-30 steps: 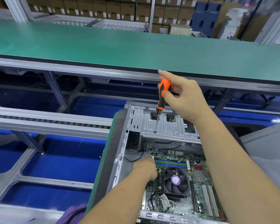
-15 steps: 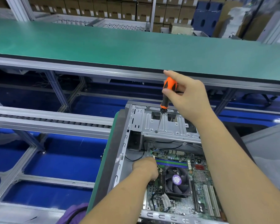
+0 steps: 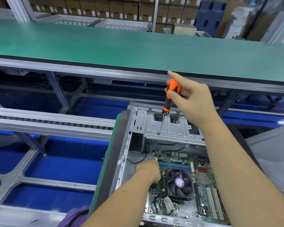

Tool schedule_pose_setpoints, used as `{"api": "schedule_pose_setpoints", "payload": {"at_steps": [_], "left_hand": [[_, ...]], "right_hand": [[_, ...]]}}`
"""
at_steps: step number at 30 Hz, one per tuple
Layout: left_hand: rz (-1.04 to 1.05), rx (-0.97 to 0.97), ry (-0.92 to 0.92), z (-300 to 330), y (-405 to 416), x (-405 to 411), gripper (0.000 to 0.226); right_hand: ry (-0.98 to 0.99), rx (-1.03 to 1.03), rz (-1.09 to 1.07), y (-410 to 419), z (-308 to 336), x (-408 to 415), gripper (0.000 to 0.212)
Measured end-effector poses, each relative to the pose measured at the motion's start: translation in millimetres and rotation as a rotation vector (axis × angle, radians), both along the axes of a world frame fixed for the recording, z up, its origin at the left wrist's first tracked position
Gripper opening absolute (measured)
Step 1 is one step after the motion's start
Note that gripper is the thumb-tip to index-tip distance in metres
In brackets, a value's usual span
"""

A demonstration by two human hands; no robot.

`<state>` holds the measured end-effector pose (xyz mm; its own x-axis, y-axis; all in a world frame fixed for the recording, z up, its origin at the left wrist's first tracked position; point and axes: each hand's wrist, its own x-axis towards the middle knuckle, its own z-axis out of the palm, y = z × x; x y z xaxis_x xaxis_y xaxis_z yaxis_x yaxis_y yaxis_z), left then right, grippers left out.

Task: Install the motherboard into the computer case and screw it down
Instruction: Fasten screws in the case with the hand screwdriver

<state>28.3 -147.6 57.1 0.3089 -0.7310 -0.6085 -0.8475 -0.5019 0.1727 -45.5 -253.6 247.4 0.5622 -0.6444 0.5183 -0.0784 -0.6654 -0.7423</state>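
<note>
The right hand [image 3: 193, 102] pinches the orange screwdriver [image 3: 171, 94], tip on the drive bay plate, the left hand [image 3: 147, 171] rests curled on the motherboard [image 3: 187, 182] seated in the computer case [image 3: 125, 153]; a slipping tip could gouge it

From where I stand, the left hand [image 3: 147, 172] curls down over the motherboard [image 3: 202, 182] edge, its fingertips out of sight, so whatever it holds or presses cannot be told. The right forearm covers the board's right side and part of the drive cage [image 3: 172, 128]. The screwdriver [image 3: 168, 102] shaft passes through the cage; its tip below is too thin and dim to place on any screw. The computer case [image 3: 121, 154] runs off the bottom edge. A purple sleeve [image 3: 75, 215] is cut off there too.
</note>
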Motion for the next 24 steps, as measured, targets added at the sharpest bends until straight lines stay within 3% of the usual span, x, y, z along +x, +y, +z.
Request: {"api": "schedule_pose_setpoints", "payload": {"at_steps": [5,9,14,24], "left_hand": [[0.025,-0.004,0.007,-3,-1,0,0.045],[0.208,-0.104,0.043,-6,-6,8,0.049],[0.238,-0.113,0.119,-17,-8,15,0.084],[0.311,-0.187,0.253,-29,-10,18,0.087]], "right_hand": [[0.107,-0.078,-0.054,-1,2,3,0.052],[0.138,-0.021,-0.006,2,0,3,0.054],[0.158,-0.062,-0.043,2,2,1,0.054],[0.186,-0.079,-0.053,3,4,-1,0.058]]}}
